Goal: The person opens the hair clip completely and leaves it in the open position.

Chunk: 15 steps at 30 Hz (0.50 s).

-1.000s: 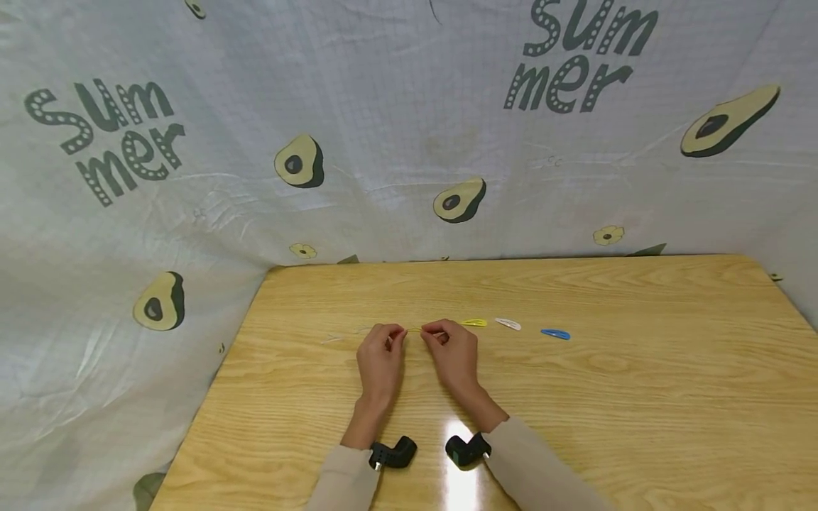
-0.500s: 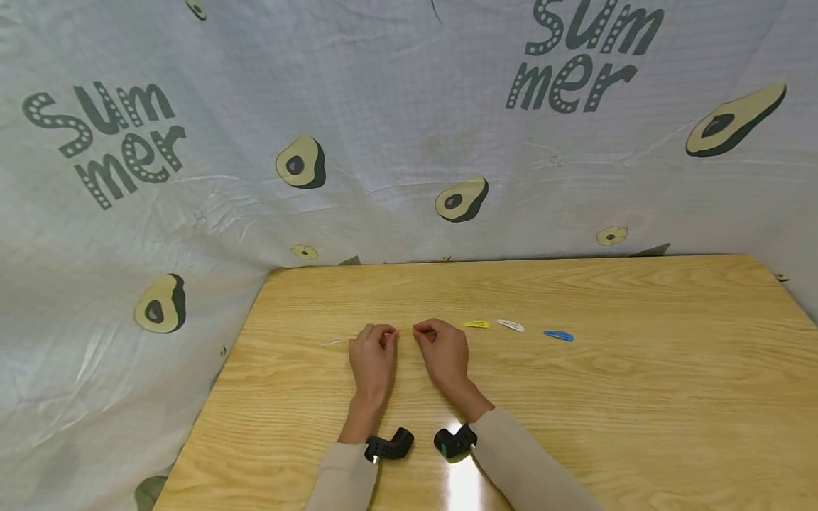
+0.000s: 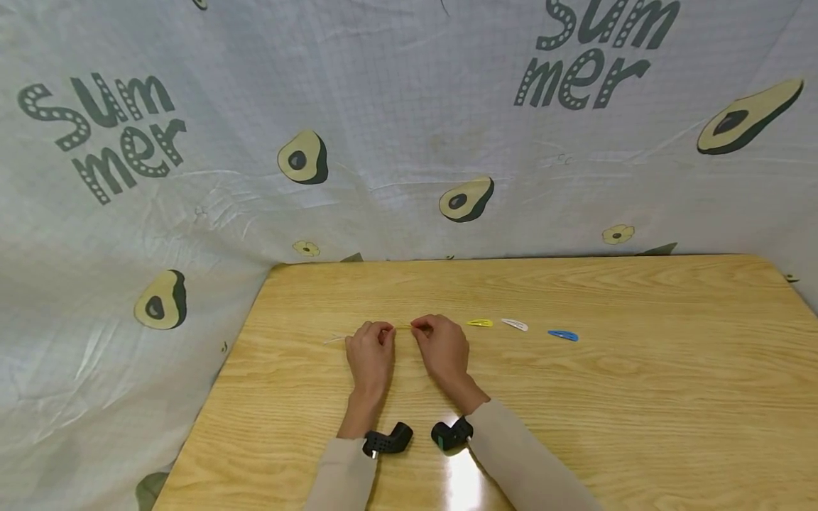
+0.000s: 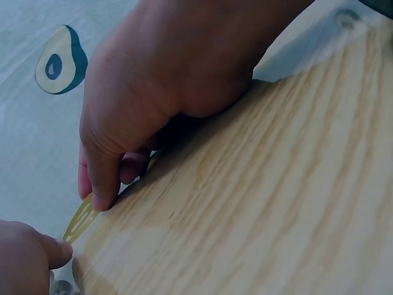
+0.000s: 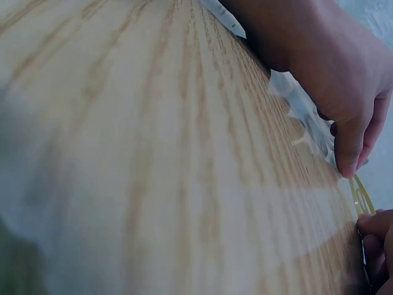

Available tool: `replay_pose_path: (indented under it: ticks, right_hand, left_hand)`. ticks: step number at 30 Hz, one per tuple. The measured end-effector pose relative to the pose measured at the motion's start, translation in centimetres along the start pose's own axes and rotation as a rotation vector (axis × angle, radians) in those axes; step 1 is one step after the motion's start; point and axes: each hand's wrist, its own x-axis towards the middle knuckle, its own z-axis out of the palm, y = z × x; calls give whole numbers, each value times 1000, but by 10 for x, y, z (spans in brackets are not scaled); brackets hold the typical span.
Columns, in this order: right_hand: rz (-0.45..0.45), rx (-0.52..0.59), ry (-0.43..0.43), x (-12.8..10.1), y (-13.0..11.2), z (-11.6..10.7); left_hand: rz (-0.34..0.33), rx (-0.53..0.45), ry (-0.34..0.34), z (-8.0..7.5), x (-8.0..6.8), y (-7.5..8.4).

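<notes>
A yellow snap hair clip (image 3: pixel 402 327) spans the gap between both hands, low over the wooden table. My left hand (image 3: pixel 373 355) pinches one end between thumb and finger. The other end is pinched by my right hand (image 3: pixel 442 346). In the left wrist view, the clip (image 4: pixel 81 221) shows its open slots, and the fingers cover both tips. Right of the hands lie a second yellow hair clip (image 3: pixel 480 323), a white hair clip (image 3: pixel 515 325) and a blue hair clip (image 3: pixel 563 336). Thin whitish strands (image 3: pixel 335 340) lie beside my left hand, partly hidden by it.
The wooden table (image 3: pixel 639 397) extends widely to the right and in front of the hands. Behind it and along the left side hangs a pale curtain (image 3: pixel 383 85) with avocado prints. A black wrist camera (image 3: pixel 388 438) sits on the left wrist, another (image 3: pixel 451 433) on the right.
Both hands have shifted slightly left relative to the clips on the table, still pinching the yellow hair clip. The left hand covers more of the whitish strands. The head view has shifted slightly.
</notes>
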Motion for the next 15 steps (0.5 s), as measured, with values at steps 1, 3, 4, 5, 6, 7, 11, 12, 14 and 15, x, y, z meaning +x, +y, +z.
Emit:
replay_pose_path:
  ticks: [1,3,4,5,6,7,11,12,14,15]
  right_hand:
    - [0,-2,0,0,0,0]
    - [-3,-6,4,1,0,0]
    - [-6,-7,5,1,0,-1]
    - [-8,-9,6,1,0,-1]
    - [-9,-11,7,1,-1,-1]
    - [-8,-12,6,1,-1,-1]
    - [0,-13,-4,0,-1,-2]
    - [2,-13,-6,0,-1,-2]
    - [4,-15,-9,0,-2,-2]
    - [3,-15,-10,0,-2,-2]
  left_hand:
    - [-3,3,-5,0,0,0]
    - [-11,8,-10,0,0,1]
    - [-14,12,-12,-1,0,2]
    - [-15,13,-13,-1,0,2]
    - [-16,15,-12,-1,1,2]
    - [-18,17,-11,-2,1,3]
    - [-23,35,-17,-2,0,3]
    - [-26,37,-20,-2,0,3]
    - [-30,40,-24,-2,0,3]
    - [-33,37,-26,-2,0,3]
